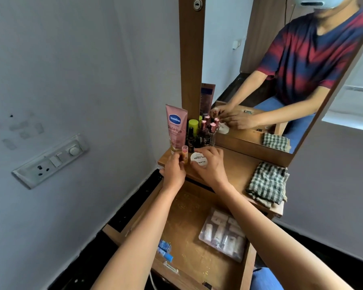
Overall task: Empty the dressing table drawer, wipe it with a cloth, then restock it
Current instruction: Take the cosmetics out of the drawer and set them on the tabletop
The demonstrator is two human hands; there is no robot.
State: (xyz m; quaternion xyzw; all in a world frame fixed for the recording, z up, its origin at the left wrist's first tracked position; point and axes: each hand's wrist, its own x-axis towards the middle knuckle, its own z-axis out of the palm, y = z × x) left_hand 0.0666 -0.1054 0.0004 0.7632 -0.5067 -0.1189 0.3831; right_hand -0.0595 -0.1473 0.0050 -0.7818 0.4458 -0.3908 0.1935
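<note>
1. Head view: left hand (173, 168) pinches a small pink-capped tube (184, 154), held upright; at its 3 o'clock, right hand (210, 164) curls round a white round jar (198, 160).
2. Both sit on the dressing table top (235, 166), with the Vaseline tube (175, 126) at 12 o'clock.
3. Checked cloth (267, 182) lies at 3 o'clock; the open drawer (187, 216), at 6 o'clock, holds a clear pouch (222, 233).
4. Mirror (281, 70) stands at 1 o'clock and the switch panel (50, 162) at 9 o'clock.

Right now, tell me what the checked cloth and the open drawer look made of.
Checked cloth: woven fabric, probably cotton, matte; it lies in soft folds. Drawer: wood or wood-grain laminate, brown, slight sheen; I cannot tell which.
</note>
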